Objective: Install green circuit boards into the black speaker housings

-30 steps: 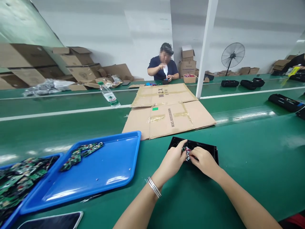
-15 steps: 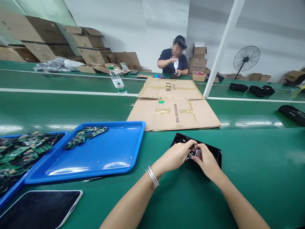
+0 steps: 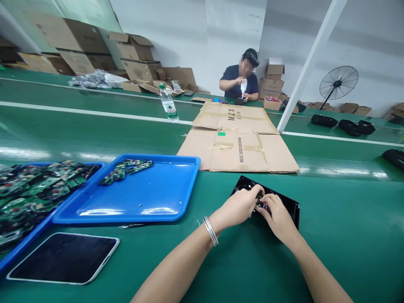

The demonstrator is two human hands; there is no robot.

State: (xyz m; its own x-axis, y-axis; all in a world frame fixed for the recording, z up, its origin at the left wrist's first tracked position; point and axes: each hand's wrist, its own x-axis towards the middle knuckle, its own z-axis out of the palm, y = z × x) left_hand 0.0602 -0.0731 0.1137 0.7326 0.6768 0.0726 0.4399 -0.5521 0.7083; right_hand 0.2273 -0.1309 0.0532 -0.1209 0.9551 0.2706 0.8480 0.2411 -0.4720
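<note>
A black plastic housing (image 3: pixel 288 207) lies tilted on the green table, its inside facing up. Over it, both my hands meet at a small circuit board (image 3: pixel 260 203) with coloured wires. My left hand (image 3: pixel 241 206) pinches the board's left side, a silver bangle on that wrist. From the right, the bent fingers of my right hand (image 3: pixel 279 216) grip the same board and its wires. My fingers cover much of the board, and the hands hide the housing's middle and near side.
Left of my hands stands a blue tray (image 3: pixel 158 210) with several circuit boards (image 3: pixel 126 170). A fuller board tray (image 3: pixel 41 189) and a tablet (image 3: pixel 65 257) are farther left. Flattened cardboard (image 3: pixel 240 153), a water bottle (image 3: pixel 169 105) and a seated co-worker (image 3: pixel 235 80) are ahead.
The view has turned a little left, so the scene sits farther right. My hands stay at the board over the housing, with slight finger shifts.
</note>
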